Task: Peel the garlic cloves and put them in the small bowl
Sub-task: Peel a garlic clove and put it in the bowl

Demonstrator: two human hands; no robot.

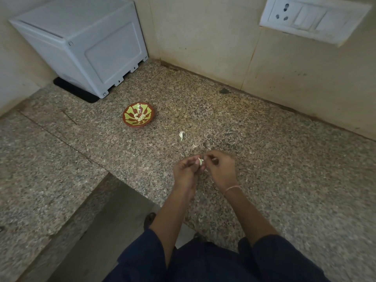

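Note:
A small red bowl (139, 115) with a yellow-green pattern sits on the speckled granite counter (264, 159) and holds several peeled garlic cloves (140, 117). Nearer to me, my left hand (186, 173) and my right hand (220, 169) meet over the counter. Both pinch one pale garlic clove (200, 161) between their fingertips. A loose clove (181, 135) lies on the counter between the bowl and my hands. A scrap of papery skin (195, 145) lies just beyond my fingers.
A grey plastic box (85, 43) stands on a black mat at the back left corner. A white socket and switch plate (311, 19) is on the right wall. The counter's front edge drops away at the lower left.

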